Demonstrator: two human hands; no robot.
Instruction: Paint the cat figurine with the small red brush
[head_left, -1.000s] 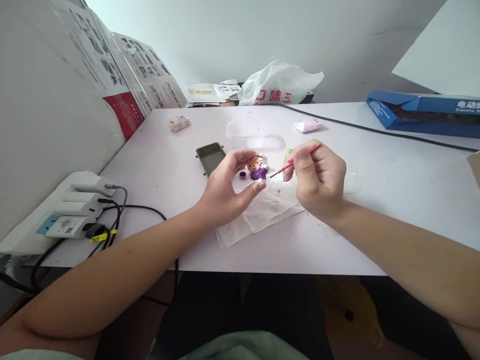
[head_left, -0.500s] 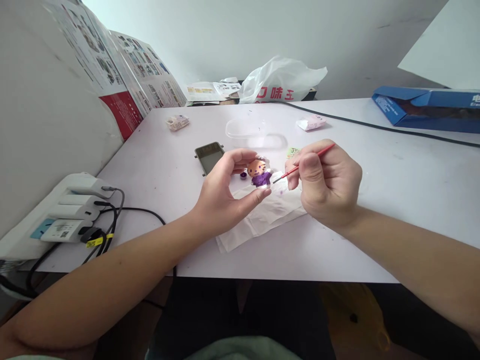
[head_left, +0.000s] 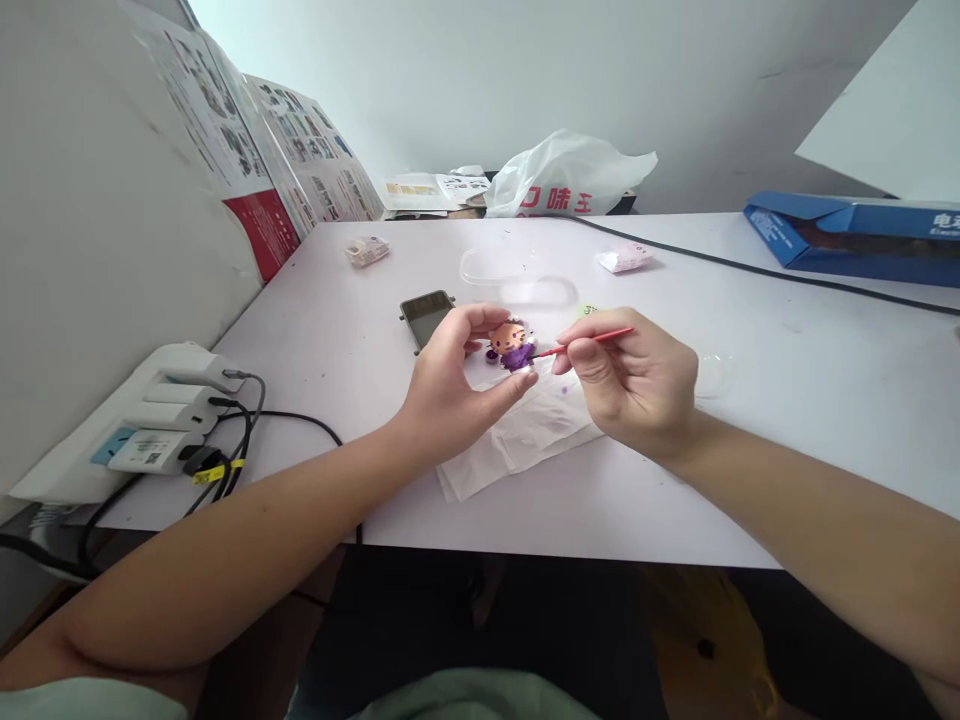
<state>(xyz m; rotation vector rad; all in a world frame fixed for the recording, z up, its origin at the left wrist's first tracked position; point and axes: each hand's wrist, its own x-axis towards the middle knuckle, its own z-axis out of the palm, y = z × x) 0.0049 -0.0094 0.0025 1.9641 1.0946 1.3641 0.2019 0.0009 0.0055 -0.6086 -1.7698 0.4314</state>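
Left hand (head_left: 457, 388) pinches the figurine (head_left: 515, 350) between thumb and fingertips; right hand (head_left: 641, 385) grips the brush (head_left: 611, 335), tip at the purple body. We reckon an unsteady grip could smear purple onto white parts.

place: indoor nook, home or office unclear | signs: desk (head_left: 787, 430), walls (head_left: 420, 90), power strip (head_left: 82, 432), printed sheets (head_left: 304, 140)

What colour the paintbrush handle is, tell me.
Red: the paintbrush handle, held in the right hand, shows in the head view, the only one.
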